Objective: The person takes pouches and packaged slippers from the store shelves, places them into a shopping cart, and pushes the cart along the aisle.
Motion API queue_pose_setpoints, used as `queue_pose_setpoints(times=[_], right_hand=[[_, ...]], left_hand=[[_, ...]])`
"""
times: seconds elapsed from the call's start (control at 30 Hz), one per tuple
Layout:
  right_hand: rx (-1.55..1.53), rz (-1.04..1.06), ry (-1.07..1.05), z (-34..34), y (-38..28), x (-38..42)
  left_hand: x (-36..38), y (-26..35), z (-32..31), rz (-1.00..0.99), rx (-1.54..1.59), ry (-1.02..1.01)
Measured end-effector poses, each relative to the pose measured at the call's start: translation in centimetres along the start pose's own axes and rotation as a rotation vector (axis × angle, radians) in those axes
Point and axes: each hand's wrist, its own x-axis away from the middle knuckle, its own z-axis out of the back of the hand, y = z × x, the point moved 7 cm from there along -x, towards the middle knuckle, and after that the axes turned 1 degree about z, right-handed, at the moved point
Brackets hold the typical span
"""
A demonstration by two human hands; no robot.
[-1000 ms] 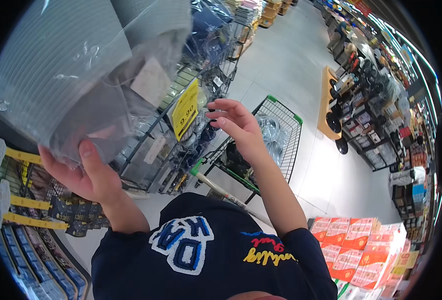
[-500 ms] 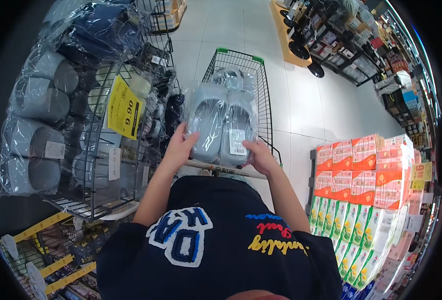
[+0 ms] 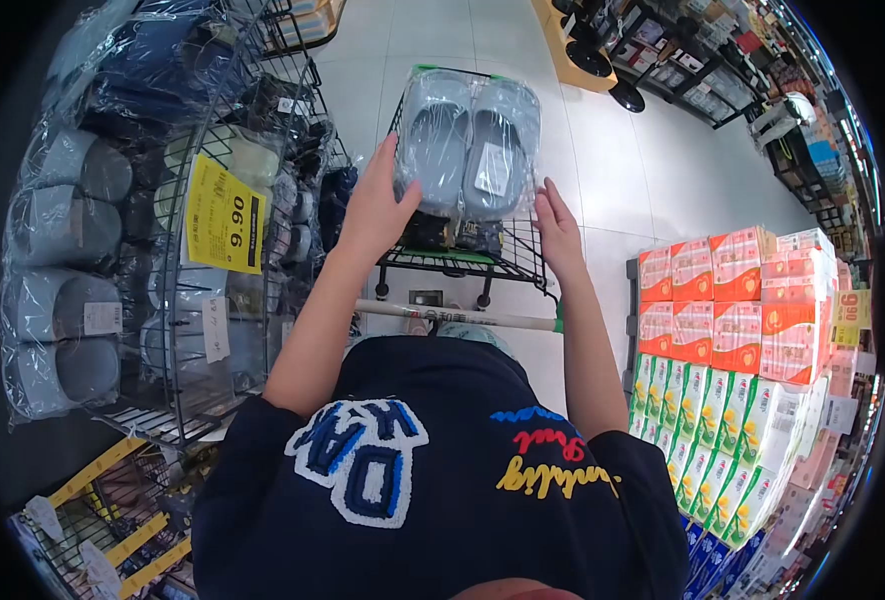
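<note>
A pair of grey-blue slippers (image 3: 438,150) in clear plastic wrap, with a white label on the right one, is in the far part of the shopping cart (image 3: 523,262). My left hand (image 3: 375,205) is at the wrap's left edge, thumb spread from the fingers. On the other side my right hand (image 3: 560,230) is open beside the wrap's lower right corner, fingers stretched out. Dark packages (image 3: 478,235) lie in the cart below the slippers. Nearer my body runs the cart's pale handle bar (image 3: 463,316).
To the left, a wire rack (image 3: 178,300) holds more wrapped slippers (image 3: 78,225) behind a yellow price sign (image 3: 225,215). Stacked red-and-white and green packs (image 3: 713,340) stand at right. Pale floor tiles (image 3: 603,180) stretch ahead, past dark shelving (image 3: 683,60).
The wrapped slippers have moved forward, away from my body, into the far part of the cart. My hands have reached forward and parted from their hold on the wrap. Dark packages now show below.
</note>
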Motion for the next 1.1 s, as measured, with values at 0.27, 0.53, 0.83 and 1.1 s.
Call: queue_pose_setpoints(times=[0.27,0.53,0.83,1.1], right_hand=[[0.618,-0.203,-0.442,-0.8,8.9,6.1],[1.087,0.107,-0.485,-1.9,14.8,12.3],[0.963,0.161,-0.585,-1.7,16.5,9.4],[0.925,0.167,-0.641,-0.9,17.6,5.5]], left_hand=[[8.5,-10.0,-7.8,0.311,-0.29,-0.592],[18.8,-14.9,-11.4,0.447,-0.581,-0.866],[18.9,-15.4,-12.4,0.666,-0.581,-1.008],[17.2,-14.3,-13.5,0.685,-0.584,-0.959]])
